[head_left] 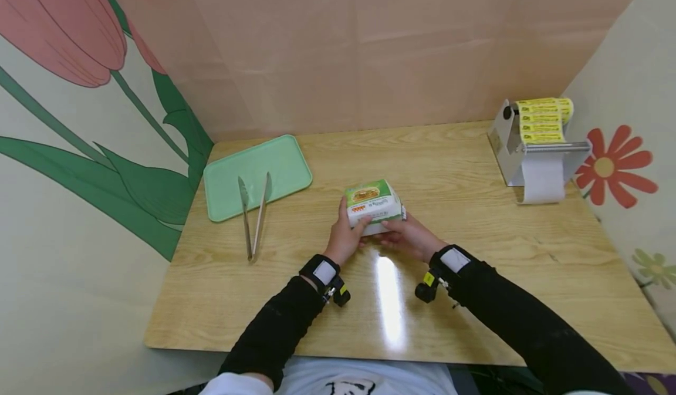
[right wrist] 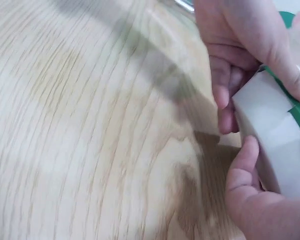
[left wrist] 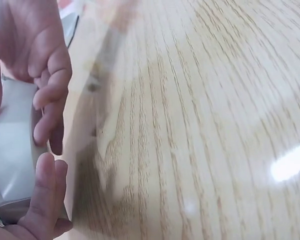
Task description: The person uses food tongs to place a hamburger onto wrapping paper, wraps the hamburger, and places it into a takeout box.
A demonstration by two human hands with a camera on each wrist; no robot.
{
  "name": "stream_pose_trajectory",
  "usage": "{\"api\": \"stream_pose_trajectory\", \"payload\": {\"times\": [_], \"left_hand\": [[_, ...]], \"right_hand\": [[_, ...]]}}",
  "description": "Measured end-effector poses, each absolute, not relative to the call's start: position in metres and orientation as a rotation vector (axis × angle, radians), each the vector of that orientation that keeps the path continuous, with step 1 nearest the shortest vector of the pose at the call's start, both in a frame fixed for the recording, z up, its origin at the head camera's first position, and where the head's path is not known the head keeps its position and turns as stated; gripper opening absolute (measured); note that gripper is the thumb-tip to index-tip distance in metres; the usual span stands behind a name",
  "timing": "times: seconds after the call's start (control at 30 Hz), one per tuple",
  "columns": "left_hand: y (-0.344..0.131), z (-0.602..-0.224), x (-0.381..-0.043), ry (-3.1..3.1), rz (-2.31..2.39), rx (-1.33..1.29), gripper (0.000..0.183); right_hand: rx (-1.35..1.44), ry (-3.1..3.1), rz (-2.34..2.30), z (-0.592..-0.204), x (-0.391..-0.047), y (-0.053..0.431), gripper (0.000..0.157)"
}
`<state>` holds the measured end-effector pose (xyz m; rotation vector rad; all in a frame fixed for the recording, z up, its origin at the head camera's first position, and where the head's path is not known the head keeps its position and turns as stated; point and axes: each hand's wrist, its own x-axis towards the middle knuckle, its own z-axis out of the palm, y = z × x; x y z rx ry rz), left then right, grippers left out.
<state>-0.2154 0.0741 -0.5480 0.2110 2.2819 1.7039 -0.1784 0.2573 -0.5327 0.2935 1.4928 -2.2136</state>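
A white and green burger box [head_left: 374, 204] with a burger picture on its lid is held between both hands, just over the middle of the table. My left hand [head_left: 344, 235] grips its left side, with the thumb on the front. On the right, my right hand [head_left: 413, 238] holds the lower right corner, thumb against the front face. Both wrist views show fingers curled under the bottom edge of the box's pale side [left wrist: 12, 165]. The box looks closed, and its inside is hidden.
A mint-green tray [head_left: 285, 166] lies at the back left of the wooden table [head_left: 465, 301]. Metal tongs [head_left: 247, 230] rest with their tips on it. At the back right stands a metal dispenser [head_left: 514, 166] with a roll of yellow labels [head_left: 541, 120].
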Motion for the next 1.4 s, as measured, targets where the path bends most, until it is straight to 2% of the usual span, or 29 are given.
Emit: {"api": "stream_pose_trajectory", "payload": {"times": [0.2, 0.43, 0.77, 0.9, 1.13, 1.4], "left_hand": [[0.0728, -0.5473, -0.2136, 2.258, 1.707, 0.216, 0.09], [0.0732, -0.5447, -0.211, 2.232, 1.707, 0.183, 0.091], [0.078, -0.5446, -0.2128, 2.356, 1.61, 0.143, 0.093], [0.0773, -0.5407, -0.214, 2.416, 1.553, 0.13, 0.091], [0.0746, -0.5406, -0.2141, 2.516, 1.43, 0.202, 0.092], [0.073, -0.5454, -0.2175, 2.622, 1.311, 0.269, 0.092]], "right_hand": [[0.362, 1.321, -2.256, -0.5298, -0.1781, 0.2548, 0.036], [0.447, 1.268, -2.268, -0.5262, -0.1802, 0.2549, 0.031], [0.437, 1.34, -2.239, -0.5267, -0.1768, 0.2557, 0.051], [0.365, 1.481, -2.179, -0.5282, -0.1785, 0.2591, 0.065], [0.286, 1.889, -1.98, -0.5246, -0.1827, 0.2587, 0.1], [0.166, 2.136, -1.852, -0.5305, -0.183, 0.2608, 0.096]]}}
